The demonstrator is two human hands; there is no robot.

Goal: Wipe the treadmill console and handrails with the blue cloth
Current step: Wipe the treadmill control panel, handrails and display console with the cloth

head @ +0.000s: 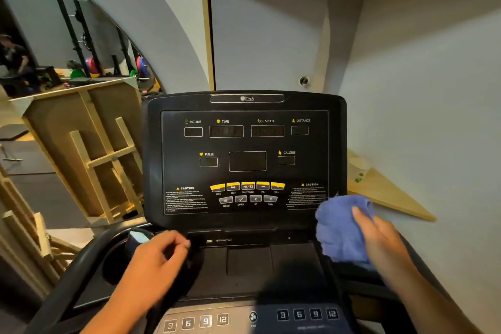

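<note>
The black treadmill console [245, 144] fills the middle of the head view, its displays dark and its yellow buttons in a row. My right hand [379, 236] grips the bunched blue cloth [339, 228] against the console's lower right corner. My left hand [160, 257] rests with curled fingers on the lower left of the console, beside the left cup holder [119, 263]; I cannot tell whether it holds anything. The left handrail [67, 282] curves down to the lower left. The right handrail is mostly hidden behind my right arm.
A phone [138, 237] sits in the left cup holder. Numbered quick keys [206, 321] line the bottom panel. A wooden frame [89, 149] stands to the left, a wooden shelf [390, 192] and white wall to the right. A mirror [54, 43] shows gym racks.
</note>
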